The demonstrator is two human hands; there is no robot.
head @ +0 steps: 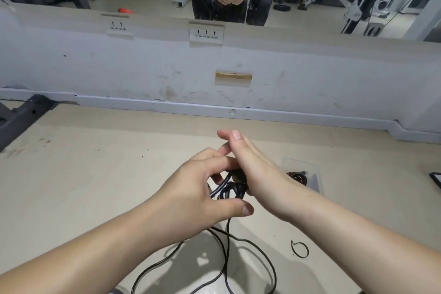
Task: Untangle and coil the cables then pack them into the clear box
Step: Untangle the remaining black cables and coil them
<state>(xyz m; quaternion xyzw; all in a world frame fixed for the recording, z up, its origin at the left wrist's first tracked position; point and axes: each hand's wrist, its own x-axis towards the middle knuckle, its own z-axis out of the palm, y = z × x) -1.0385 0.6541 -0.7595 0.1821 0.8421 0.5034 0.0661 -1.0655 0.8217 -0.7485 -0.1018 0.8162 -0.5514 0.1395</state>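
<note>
Your two hands meet at the centre of the view, above the floor, working on a black cable (230, 190). You are at the untangle-and-coil step. A bunched knot of loops sits between your palms, and long loose runs trail down to the floor at 6 o'clock.

Your left hand (198, 188) curls its fingers and thumb round the bunch. Your right hand (250, 169) lies against the bunch from the other side with its fingers straight. Its thumb is hidden, so I cannot tell if it pinches anything.

Next, you likely need to free the knot and draw the trailing slack up into even loops.

At 3 o'clock from your hands, the clear box (310, 167) rests on the floor, already holding one dark coiled cable (298, 177). At 5 o'clock a small black tie (300, 249) lies open.
</note>
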